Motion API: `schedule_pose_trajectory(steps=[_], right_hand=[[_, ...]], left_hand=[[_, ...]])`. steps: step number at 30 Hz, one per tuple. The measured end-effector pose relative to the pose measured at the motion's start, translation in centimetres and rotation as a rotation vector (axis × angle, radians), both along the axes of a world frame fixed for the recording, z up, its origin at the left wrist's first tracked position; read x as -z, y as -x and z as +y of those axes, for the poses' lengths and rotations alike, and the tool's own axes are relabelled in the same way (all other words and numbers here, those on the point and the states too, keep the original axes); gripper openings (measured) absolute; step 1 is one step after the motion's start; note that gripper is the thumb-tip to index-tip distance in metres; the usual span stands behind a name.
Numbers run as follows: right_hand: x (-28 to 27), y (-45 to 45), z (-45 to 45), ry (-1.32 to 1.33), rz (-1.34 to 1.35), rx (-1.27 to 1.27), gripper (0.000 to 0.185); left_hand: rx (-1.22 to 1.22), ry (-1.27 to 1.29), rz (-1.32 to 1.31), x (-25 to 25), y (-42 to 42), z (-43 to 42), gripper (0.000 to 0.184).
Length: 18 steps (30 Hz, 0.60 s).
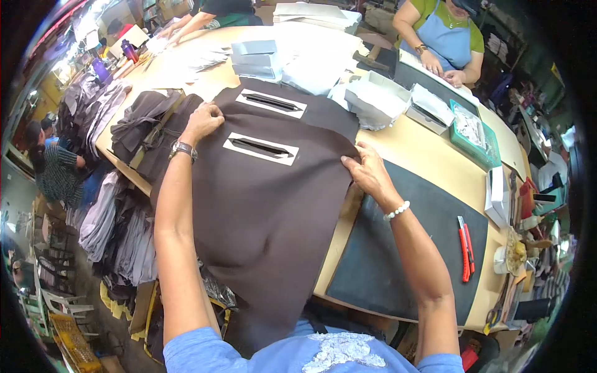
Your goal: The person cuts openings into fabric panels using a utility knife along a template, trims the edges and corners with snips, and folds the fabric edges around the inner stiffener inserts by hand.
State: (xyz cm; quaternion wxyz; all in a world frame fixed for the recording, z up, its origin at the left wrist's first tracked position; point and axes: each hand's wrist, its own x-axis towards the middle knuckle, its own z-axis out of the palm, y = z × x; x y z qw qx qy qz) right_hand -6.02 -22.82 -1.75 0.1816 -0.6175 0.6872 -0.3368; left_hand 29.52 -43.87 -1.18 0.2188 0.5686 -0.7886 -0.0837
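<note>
A large dark brown sheet of cloth or leather [267, 205] spreads over the table's near edge and hangs toward my body. On it is a white rectangular patch [242, 148] around a dark slit. Behind it lies a second brown piece [323, 112] with a similar white patch [297, 113]. My left hand [204, 121], with a watch on the wrist, is closed on the sheet's far left edge, fingertips curled. At the right edge, my right hand [368, 171] pinches the sheet between thumb and fingers. A bead bracelet circles that wrist.
A dark cutting mat [404, 248] with a red utility knife [465, 248] lies right. White boxes [376, 99], a green basket [476, 133] and a hammer [371, 59] stand beyond. Folded brown pieces [146, 124] lie left. A co-worker [441, 37] in a blue apron works opposite.
</note>
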Motion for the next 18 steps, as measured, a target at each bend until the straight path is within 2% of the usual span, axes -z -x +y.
schedule_pose_trajectory(steps=[3, 6, 7, 8, 10, 14, 18], right_hand=[[0.2, 0.2, -0.9, -0.095, 0.026, -0.019, 0.036], [-1.4, -1.0, -0.5, -0.082, 0.139, 0.0, 0.034], [-1.6, -1.3, -0.5, -0.089, 0.161, -0.004, 0.032], [-1.6, -1.4, -0.4, -0.096, 0.184, -0.006, 0.031], [-1.2, -1.3, -0.5, -0.036, 0.159, -0.01, 0.027], [-0.2, -1.3, -0.9, 0.069, 0.207, 0.028, 0.023], [-0.8, -1.7, -0.9, 0.053, 0.241, 0.042, 0.022]], left_hand=[[-0.074, -0.063, -0.04, -0.3, 0.3, 0.3, 0.019], [-0.044, 0.106, -0.136, -0.9, 0.0, 1.8, 0.016], [-0.017, 0.273, -0.179, 0.0, -0.3, 2.0, 0.013], [-0.019, 0.326, -0.186, 0.3, -0.4, 2.4, 0.013], [-0.021, 0.434, -0.195, 0.8, -0.4, 3.1, 0.013], [-0.058, 0.522, -0.253, 1.2, -0.4, 4.4, 0.012], [-0.08, 0.615, -0.328, 2.1, -0.8, 4.6, 0.012]])
